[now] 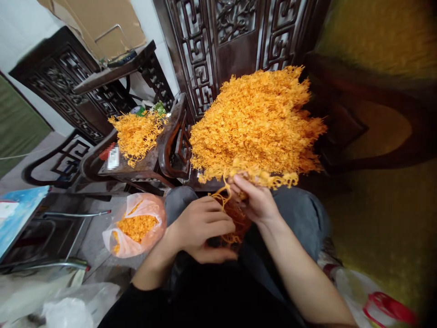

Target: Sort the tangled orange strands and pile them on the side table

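In the head view, my right hand is closed, thumb and fingers pinching an orange knotted cord. Part of that cord trails right along the front of a large heap of orange knotted cords. Loose thin ends hang between my two hands. Over my lap, my left hand shows its back, fingers curved and thumb apart; its fingertips are partly hidden. Just beyond the left fingers, more orange strands hang down, with a darker reddish patch behind them.
The heap rests on a carved dark wood chair. Left of it, a side table bears a smaller orange bundle. A plastic bag with orange pieces stands on the floor. A red-rimmed container is at lower right.
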A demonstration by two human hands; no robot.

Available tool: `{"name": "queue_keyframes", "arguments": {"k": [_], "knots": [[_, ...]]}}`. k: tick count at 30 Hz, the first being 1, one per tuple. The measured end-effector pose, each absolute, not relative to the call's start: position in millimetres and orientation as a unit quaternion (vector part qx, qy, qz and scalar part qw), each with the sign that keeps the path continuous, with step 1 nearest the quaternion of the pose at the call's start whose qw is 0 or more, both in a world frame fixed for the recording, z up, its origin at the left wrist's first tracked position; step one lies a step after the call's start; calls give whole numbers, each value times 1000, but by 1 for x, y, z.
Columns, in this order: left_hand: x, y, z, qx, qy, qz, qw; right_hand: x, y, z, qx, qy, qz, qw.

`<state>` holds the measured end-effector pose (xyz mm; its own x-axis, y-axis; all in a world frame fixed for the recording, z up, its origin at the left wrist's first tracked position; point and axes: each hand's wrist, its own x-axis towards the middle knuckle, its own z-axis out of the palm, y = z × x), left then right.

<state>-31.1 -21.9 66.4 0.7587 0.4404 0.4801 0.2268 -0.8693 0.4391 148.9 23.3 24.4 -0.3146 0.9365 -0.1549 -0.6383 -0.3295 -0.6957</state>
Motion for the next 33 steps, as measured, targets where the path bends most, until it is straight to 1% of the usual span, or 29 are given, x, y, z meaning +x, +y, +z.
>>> {"name": "queue_keyframes", "arguments": {"k": [2,3,4,6,7,8,9,10,11,12,15,16,18,21,24,26,28,29,30,32,33], "knots": [[-48,-32,76,929,204,270,149,159,28,23,-216,-255,767,549],[-59,-38,82,921,230,267,163,164,30,23,-192,-253,767,557],[-69,-42,88,900,264,293,186,168,32,22,-176,-257,770,557],[-86,-44,99,820,345,407,207,175,35,20,-153,-279,781,538],[-90,-41,103,779,381,459,194,176,35,19,-145,-296,787,522],[-90,-35,106,752,410,486,171,175,36,18,-139,-314,792,504],[-86,-27,107,750,430,480,150,174,35,18,-136,-331,797,486],[-80,-17,106,761,448,445,146,171,35,17,-135,-346,802,469],[-71,-5,104,771,459,406,171,169,34,17,-135,-357,806,453],[-62,6,100,775,457,376,222,166,32,16,-137,-365,812,435],[-35,30,85,733,434,364,377,162,28,15,-151,-393,827,373],[-28,34,80,721,427,369,401,162,27,14,-159,-406,827,356],[-18,35,74,712,427,387,401,161,26,12,-177,-437,813,341],[-8,30,69,705,457,426,334,156,28,9,-249,-498,738,382],[-5,33,63,678,501,462,275,146,25,14,-349,-568,588,458],[-9,42,58,623,539,519,228,142,16,23,-364,-598,521,489],[-15,55,55,552,562,584,197,142,4,33,-344,-628,503,485],[-19,61,54,526,559,607,206,144,-1,37,-330,-647,502,470],[-21,64,55,512,546,619,237,148,-4,41,-320,-659,503,459],[-23,64,58,518,499,609,334,158,-5,44,-328,-648,508,463],[-22,61,60,525,477,593,380,164,-1,43,-343,-624,513,480]]}}
